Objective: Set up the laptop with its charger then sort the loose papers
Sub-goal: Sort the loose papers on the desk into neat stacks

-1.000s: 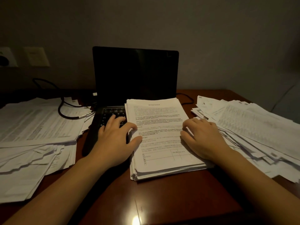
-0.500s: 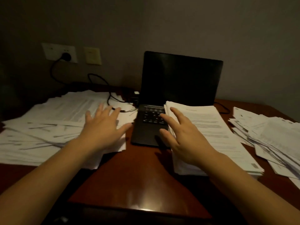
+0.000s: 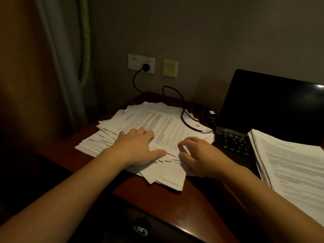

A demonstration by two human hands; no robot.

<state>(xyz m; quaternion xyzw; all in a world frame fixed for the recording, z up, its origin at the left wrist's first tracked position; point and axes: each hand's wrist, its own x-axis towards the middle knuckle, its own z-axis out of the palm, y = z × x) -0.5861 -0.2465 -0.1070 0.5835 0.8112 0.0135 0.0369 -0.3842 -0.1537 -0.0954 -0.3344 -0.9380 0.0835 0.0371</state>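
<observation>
Head: left hand [image 3: 138, 148] flat on loose papers [image 3: 163, 127], right hand [image 3: 201, 156] beside

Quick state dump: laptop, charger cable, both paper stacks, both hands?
laptop: lid open, screen dark
charger cable: plugged into wall socket, draped over the loose pile
loose pile: fanned out, untidy, left of the laptop
neat stack: squared up, overlapping the keyboard
left hand: flat, palm down on the loose pile
right hand: fingers curled at the pile's edge
</observation>
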